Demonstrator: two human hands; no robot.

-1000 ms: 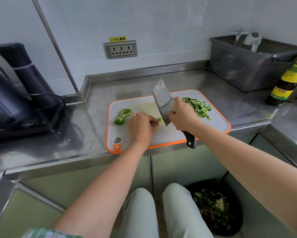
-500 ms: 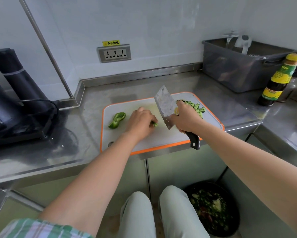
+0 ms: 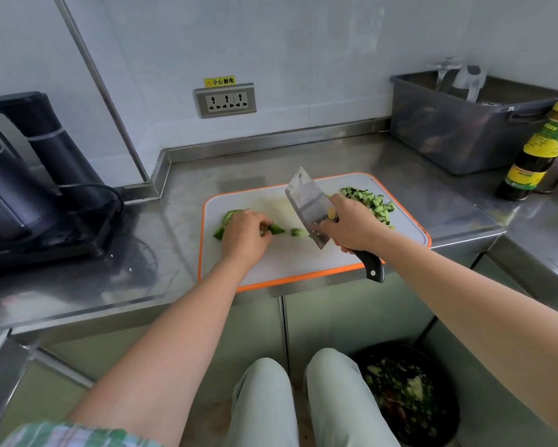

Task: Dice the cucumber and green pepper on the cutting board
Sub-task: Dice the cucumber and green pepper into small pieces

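Fingers: left fingers [image 3: 264,224] curl down onto the green pepper [image 3: 276,229], holding a strip of it against the board; right fingers [image 3: 335,241] are wrapped round the cleaver [image 3: 306,201] where blade meets handle
Green pepper: the held strip pokes out to the right of the left hand [image 3: 245,235]; a small cut piece [image 3: 297,232] lies just beside it, between strip and blade; a larger chunk [image 3: 222,225] shows at the far-left side of that hand, partly hidden by it
Cleaver: blade tilted, its tip pointing away from the person; black handle sticks out past the near edge of the board; whether the edge touches the board cannot be told
Right hand [image 3: 348,225]: over the middle-right of the board
Diced cucumber [image 3: 372,201]: heaped at the far-right corner of the board, behind the right hand
Cutting board [image 3: 287,261]: white with an orange rim, at the near edge of the steel tabletop [image 3: 303,159]
Left of board: black kettle [image 3: 13,195] on its base
Right of board: grey tub [image 3: 464,133] at the wall; dark bottle [image 3: 535,156] beside it
Wall: socket [image 3: 226,100]
Floor: bin [image 3: 406,395] of scraps by the person's knees [image 3: 264,401]
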